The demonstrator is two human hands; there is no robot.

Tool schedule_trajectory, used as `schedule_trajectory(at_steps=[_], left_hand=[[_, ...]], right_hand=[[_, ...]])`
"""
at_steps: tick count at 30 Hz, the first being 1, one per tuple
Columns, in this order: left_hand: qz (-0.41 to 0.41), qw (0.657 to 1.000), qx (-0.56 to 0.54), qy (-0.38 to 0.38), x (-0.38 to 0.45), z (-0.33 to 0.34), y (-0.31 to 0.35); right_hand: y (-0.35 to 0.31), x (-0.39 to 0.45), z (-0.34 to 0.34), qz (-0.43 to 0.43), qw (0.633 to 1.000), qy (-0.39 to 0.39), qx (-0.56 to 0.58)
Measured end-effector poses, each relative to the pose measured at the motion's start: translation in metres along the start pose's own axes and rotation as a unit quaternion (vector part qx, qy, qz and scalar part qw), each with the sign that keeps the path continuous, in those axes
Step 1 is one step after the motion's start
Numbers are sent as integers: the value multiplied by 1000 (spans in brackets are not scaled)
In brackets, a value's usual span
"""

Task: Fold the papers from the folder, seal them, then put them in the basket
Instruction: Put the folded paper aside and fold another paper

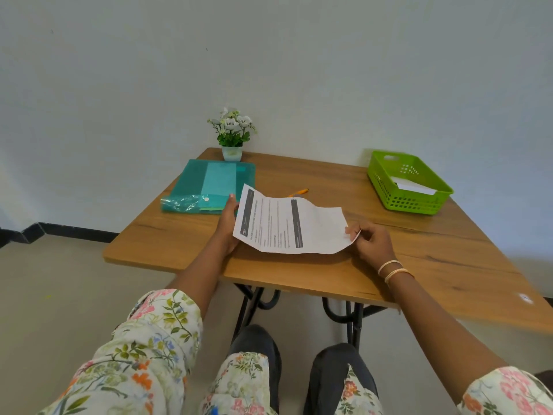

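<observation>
A printed white paper (287, 226) is held flat and slightly wavy just above the wooden table (419, 253). My left hand (228, 226) grips its left edge, with the thumb on top. My right hand (371, 241) pinches its right corner. The teal plastic folder (209, 187) lies at the table's back left, just beyond my left hand. The green basket (410, 182) stands at the back right and holds a folded white paper (414, 187).
A small potted plant with white flowers (232, 136) stands at the table's back edge by the wall. An orange pen-like object (299, 192) lies behind the paper. The table's near edge is close to my knees.
</observation>
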State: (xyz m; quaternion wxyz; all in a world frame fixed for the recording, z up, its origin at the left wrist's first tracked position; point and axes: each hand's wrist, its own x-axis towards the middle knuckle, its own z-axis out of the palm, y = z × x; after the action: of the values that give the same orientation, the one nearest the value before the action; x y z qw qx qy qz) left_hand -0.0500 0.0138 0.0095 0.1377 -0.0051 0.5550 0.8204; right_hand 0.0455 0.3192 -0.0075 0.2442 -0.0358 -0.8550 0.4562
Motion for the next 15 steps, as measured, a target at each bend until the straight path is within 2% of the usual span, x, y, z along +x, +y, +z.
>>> schedule_trajectory(at_steps=[2, 6, 12, 15], left_hand=[[10, 1000, 21, -2, -4, -1, 2], [14, 985, 164, 52, -6, 0, 2], [2, 981, 186, 61, -8, -3, 1], [23, 963, 251, 94, -6, -7, 1]], right_hand=[[-2, 0, -2, 17, 1000, -13, 9], [-1, 3, 0, 67, 997, -33, 16], [-3, 5, -4, 78, 996, -5, -52], [-16, 3, -8, 91, 991, -24, -97]])
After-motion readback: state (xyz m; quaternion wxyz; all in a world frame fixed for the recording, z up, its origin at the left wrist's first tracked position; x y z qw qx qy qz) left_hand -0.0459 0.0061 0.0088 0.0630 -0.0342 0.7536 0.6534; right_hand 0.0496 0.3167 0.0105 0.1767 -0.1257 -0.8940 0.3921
